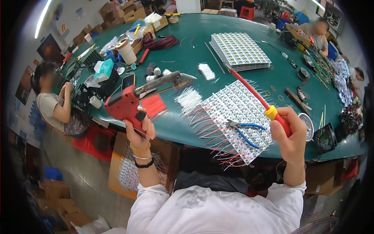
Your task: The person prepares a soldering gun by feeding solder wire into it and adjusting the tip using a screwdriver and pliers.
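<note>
The green counter (218, 23) is the largest thing before us, spreading beyond and to both sides of the wired panel (237, 107). Well to the left of the panel we see a co-worker (52, 103) at the counter's edge. Lower than the panel and to its left, a cardboard carton (114, 158) holds more wired boards (130, 173). Just beyond the panel lies a stack of white boards (241, 46). The panel itself lies flat in front of us, red and white leads trailing from its left side. Left of the panel our left grip (139, 130) is wrapped around the handle of a raised red soldering gun (121, 104), its metal barrel slanting rightward. At the panel's right our right grip (291, 134) is clamped on a red soldering iron (251, 89) with a yellow collar; its shaft slants over the panel, and we cannot tell whether its tip touches the stack. Blue-handled pliers (251, 125) lie on the panel, handles spread. Left of the panel sit a bundle of red wires (154, 103) and, nearer to it, a heap of white wires (189, 100).
</note>
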Action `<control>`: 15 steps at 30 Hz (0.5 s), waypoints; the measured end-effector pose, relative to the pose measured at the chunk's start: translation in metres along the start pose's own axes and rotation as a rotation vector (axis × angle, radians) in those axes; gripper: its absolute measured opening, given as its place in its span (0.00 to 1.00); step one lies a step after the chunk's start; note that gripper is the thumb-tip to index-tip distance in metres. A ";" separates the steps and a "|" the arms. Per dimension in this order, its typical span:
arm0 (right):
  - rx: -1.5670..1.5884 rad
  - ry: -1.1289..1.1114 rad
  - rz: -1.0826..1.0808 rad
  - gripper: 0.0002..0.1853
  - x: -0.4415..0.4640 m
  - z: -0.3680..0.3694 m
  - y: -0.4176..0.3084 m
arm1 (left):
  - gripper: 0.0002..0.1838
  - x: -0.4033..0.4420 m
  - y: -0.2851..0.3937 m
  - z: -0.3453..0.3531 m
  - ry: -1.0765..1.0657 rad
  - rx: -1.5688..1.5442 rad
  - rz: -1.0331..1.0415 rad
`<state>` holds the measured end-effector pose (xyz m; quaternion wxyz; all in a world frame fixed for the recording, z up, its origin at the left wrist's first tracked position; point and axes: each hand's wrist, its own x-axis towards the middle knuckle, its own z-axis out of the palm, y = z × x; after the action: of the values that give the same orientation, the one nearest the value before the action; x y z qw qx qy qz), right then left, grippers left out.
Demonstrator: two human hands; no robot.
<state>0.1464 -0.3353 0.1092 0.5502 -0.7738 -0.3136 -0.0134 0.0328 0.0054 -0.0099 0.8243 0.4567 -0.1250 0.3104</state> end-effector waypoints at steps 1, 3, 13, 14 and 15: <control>0.000 -0.004 0.000 0.10 0.002 -0.002 0.004 | 0.36 0.003 -0.002 -0.003 -0.053 -0.111 -0.030; -0.096 0.054 -0.157 0.10 0.006 -0.002 0.013 | 0.34 0.005 -0.005 -0.007 -0.076 -0.133 -0.031; -0.193 -0.079 -0.573 0.14 0.030 0.015 0.023 | 0.37 0.027 -0.042 -0.012 -0.441 -0.851 -0.286; -0.198 -0.085 -0.618 0.15 0.034 0.018 0.024 | 0.35 0.026 -0.044 -0.008 -0.421 -0.958 -0.338; -0.182 -0.088 -0.629 0.15 0.039 0.022 0.022 | 0.33 0.027 -0.047 -0.002 -0.400 -1.066 -0.389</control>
<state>0.1816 -0.3023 0.0957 0.4338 -0.6848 -0.5581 -0.1773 0.0831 -0.0001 -0.0296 0.9418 0.0447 -0.3303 -0.0436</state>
